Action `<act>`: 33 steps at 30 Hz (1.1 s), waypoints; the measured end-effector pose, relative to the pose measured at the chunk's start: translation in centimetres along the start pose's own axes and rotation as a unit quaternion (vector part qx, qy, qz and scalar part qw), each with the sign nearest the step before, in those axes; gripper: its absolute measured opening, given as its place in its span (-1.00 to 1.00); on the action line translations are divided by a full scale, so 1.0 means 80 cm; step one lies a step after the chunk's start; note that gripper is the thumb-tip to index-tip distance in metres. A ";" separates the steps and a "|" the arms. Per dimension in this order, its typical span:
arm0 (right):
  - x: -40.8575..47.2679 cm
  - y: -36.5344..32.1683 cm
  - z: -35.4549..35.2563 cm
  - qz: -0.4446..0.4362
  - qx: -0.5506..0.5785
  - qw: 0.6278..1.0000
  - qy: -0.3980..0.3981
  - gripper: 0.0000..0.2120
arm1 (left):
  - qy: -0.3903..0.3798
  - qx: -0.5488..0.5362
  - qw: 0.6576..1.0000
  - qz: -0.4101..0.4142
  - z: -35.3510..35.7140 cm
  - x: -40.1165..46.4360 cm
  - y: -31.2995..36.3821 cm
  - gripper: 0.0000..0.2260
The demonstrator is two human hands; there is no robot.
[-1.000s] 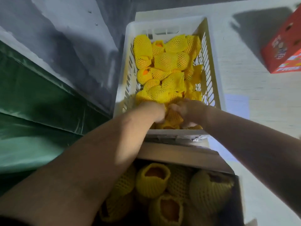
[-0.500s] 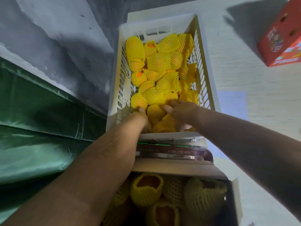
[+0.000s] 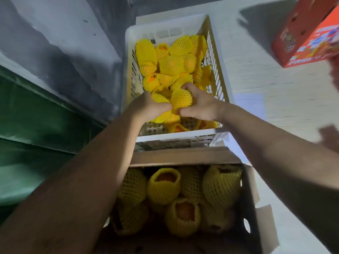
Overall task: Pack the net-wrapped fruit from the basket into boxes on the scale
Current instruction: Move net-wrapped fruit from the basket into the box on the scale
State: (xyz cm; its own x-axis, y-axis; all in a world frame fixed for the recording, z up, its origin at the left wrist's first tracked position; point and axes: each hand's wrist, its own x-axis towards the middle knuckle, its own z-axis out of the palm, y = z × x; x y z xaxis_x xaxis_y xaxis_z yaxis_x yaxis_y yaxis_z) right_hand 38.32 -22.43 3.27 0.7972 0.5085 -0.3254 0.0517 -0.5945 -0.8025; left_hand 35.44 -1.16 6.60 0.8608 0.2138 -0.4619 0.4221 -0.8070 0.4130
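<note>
Sitting nearest, the cardboard box [image 3: 251, 195] already holds several net-wrapped fruits [image 3: 163, 186] standing upright against its far wall. Beyond it, at the near end of the white plastic basket [image 3: 176, 138], the left hand [image 3: 148, 109] and right hand [image 3: 201, 107] each curl round yellow foam-netted fruit [image 3: 180, 98], knuckles almost touching. Such fruit likely feels fairly light and firm, its spongy sleeve springy and prone to slipping off, so cupping the whole body beats pinching loose netting. More fruit fills the basket's far end.
</note>
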 end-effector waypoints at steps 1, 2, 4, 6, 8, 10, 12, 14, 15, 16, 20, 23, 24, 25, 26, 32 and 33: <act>-0.013 -0.013 -0.008 -0.018 0.035 0.999 0.022 -0.39 | 0.015 -0.061 0.998 0.027 -0.012 -0.015 0.006 -0.15; -0.030 -0.029 -0.019 -0.041 0.056 0.997 0.042 -0.41 | 0.033 -0.132 0.989 0.060 -0.024 -0.033 0.011 -0.15; -0.075 -0.067 -0.040 -0.086 0.056 0.993 0.063 -0.42 | 0.071 -0.241 0.962 0.112 -0.043 -0.086 0.017 -0.30; -0.135 -0.107 -0.052 -0.132 0.046 0.988 0.062 -0.42 | 0.079 -0.301 0.936 0.166 -0.054 -0.149 0.005 -0.46; -0.199 -0.133 -0.046 -0.170 0.026 0.982 0.075 -0.40 | 0.050 -0.329 0.908 0.254 -0.052 -0.205 -0.016 -0.67; -0.258 -0.139 -0.022 -0.164 0.017 0.981 0.098 -0.36 | 0.026 -0.288 0.929 0.232 -0.037 -0.239 -0.034 -0.70; -0.308 -0.133 0.017 -0.150 0.042 0.979 0.133 -0.34 | -0.045 -0.233 0.955 0.178 -0.024 -0.273 -0.056 -0.77; -0.342 -0.123 0.064 -0.145 0.116 0.969 0.163 -0.39 | -0.050 -0.157 0.979 0.122 -0.013 -0.308 -0.087 -0.77; -0.354 -0.117 0.087 -0.133 0.145 0.962 0.188 -0.42 | 0.011 -0.161 0.982 0.102 -0.006 -0.320 -0.101 -0.74; -0.363 -0.112 0.108 -0.115 0.162 0.956 0.217 -0.44 | 0.056 -0.182 0.975 0.114 -0.008 -0.342 -0.119 -0.58; -0.378 -0.113 0.162 -0.089 0.124 0.948 0.278 -0.40 | 0.002 -0.305 0.935 0.184 -0.004 -0.371 -0.157 -0.65; -0.385 -0.127 0.182 -0.092 0.070 0.943 0.312 -0.36 | 0.043 -0.273 0.929 0.245 -0.003 -0.386 -0.163 -0.75; -0.385 -0.131 0.187 -0.093 0.063 0.942 0.317 -0.35 | 0.058 -0.263 0.929 0.256 -0.002 -0.390 -0.170 -0.76; -0.386 -0.134 0.191 -0.091 0.052 0.941 0.321 -0.35 | 0.059 -0.267 0.928 0.252 -0.003 -0.393 -0.177 -0.78; -0.387 -0.137 0.194 -0.086 0.040 0.941 0.324 -0.35 | 0.049 -0.275 0.928 0.245 -0.005 -0.397 -0.183 -0.78; -0.387 -0.151 0.197 -0.067 -0.014 0.953 0.295 -0.28 | 0.022 -0.300 0.928 0.219 -0.008 -0.427 -0.188 -0.80; -0.388 -0.156 0.197 -0.077 -0.024 0.955 0.285 -0.27 | 0.022 -0.302 0.927 0.222 -0.005 -0.431 -0.187 -0.80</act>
State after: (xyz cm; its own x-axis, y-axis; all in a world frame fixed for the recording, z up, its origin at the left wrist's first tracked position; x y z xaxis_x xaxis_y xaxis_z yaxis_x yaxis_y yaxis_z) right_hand 3.48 -20.98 15.53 0.9754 0.1778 0.1306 0.2107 -0.5747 -0.7907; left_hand -0.45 3.80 16.68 0.9929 -0.0335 -0.1139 0.0938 -0.3672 0.9254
